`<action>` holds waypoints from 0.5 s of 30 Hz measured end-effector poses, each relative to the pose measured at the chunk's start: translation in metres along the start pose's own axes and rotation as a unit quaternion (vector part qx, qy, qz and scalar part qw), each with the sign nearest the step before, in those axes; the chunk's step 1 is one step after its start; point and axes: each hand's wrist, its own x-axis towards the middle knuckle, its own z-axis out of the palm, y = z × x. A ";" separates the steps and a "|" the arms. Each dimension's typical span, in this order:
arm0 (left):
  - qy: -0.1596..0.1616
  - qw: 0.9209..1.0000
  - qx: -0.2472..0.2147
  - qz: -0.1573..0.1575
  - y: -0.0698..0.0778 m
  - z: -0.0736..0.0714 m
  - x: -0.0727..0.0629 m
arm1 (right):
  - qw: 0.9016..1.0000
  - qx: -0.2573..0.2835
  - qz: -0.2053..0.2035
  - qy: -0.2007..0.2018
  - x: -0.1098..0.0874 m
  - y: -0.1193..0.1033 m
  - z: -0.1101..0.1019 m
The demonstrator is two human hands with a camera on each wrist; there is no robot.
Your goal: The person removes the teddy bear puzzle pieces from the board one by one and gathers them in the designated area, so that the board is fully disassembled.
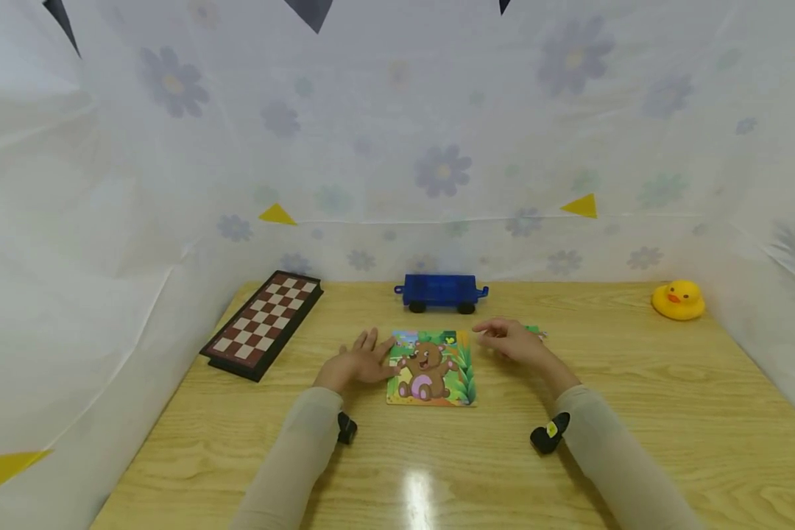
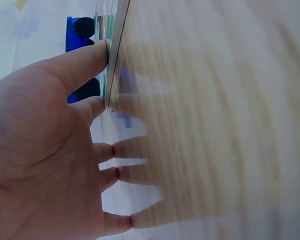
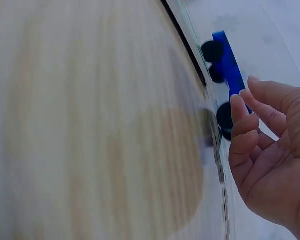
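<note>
A square picture puzzle (image 1: 432, 368) showing a brown bear among green leaves lies flat on the wooden table. My left hand (image 1: 361, 361) rests at its left edge with fingers spread. In the left wrist view, the thumb (image 2: 87, 65) touches the puzzle's edge and the other fingertips meet the tabletop. Just right of the puzzle's upper right corner, my right hand (image 1: 513, 342) hovers with loosely bent fingers. Nothing shows between the right fingers (image 3: 245, 142) in the right wrist view. Partly hidden behind this hand is a small green printed piece (image 1: 534, 330).
A blue toy wagon (image 1: 440, 291) with black wheels stands behind the puzzle. On the left lies a brown-and-white checkered game board (image 1: 265, 320) in a black case. A yellow rubber duck (image 1: 679, 300) sits at the back right. Flower-patterned white sheeting (image 1: 371, 147) encloses the table (image 1: 490, 471).
</note>
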 end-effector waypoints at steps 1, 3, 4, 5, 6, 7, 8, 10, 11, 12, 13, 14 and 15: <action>0.001 1.000 0.001 0.001 0.000 0.000 0.000 | 1.000 -0.001 0.000 -0.005 0.000 -0.002 0.003; 0.008 1.000 0.000 0.004 0.000 0.001 0.001 | 1.000 0.002 -0.002 -0.015 0.001 -0.005 0.008; 0.013 1.000 0.001 0.006 0.000 0.001 0.001 | 1.000 -0.002 -0.002 -0.017 0.002 -0.006 0.011; 0.020 1.000 0.000 0.009 0.000 0.002 0.001 | 1.000 0.000 -0.004 -0.022 0.002 -0.007 0.013; 0.026 1.000 -0.001 0.011 0.000 0.002 0.002 | 1.000 -0.001 -0.001 -0.025 0.002 -0.009 0.015; 0.033 0.999 -0.002 0.014 -0.001 0.002 0.002 | 1.000 -0.006 0.000 -0.028 0.002 -0.010 0.017; 0.040 0.999 -0.002 0.018 -0.001 0.002 0.003 | 1.000 -0.008 0.002 -0.031 0.002 -0.011 0.018; 0.054 0.998 -0.005 0.023 -0.002 0.002 0.004 | 0.999 -0.013 0.007 -0.035 0.002 -0.012 0.020; 0.059 0.998 -0.006 0.025 -0.002 0.002 0.005 | 0.999 -0.017 0.009 -0.037 0.002 -0.012 0.021; 0.063 0.998 -0.006 0.026 -0.002 0.002 0.005 | 0.999 -0.023 0.010 -0.038 0.002 -0.012 0.022; 0.066 0.997 -0.007 0.027 -0.002 0.002 0.006 | 0.999 -0.026 0.010 -0.039 0.002 -0.012 0.023; 0.068 0.997 -0.006 0.027 -0.002 0.002 0.006 | 0.999 -0.030 0.011 -0.040 0.002 -0.011 0.023; 0.070 0.997 -0.007 0.026 -0.002 0.002 0.005 | 0.998 -0.033 0.011 -0.043 0.002 -0.011 0.024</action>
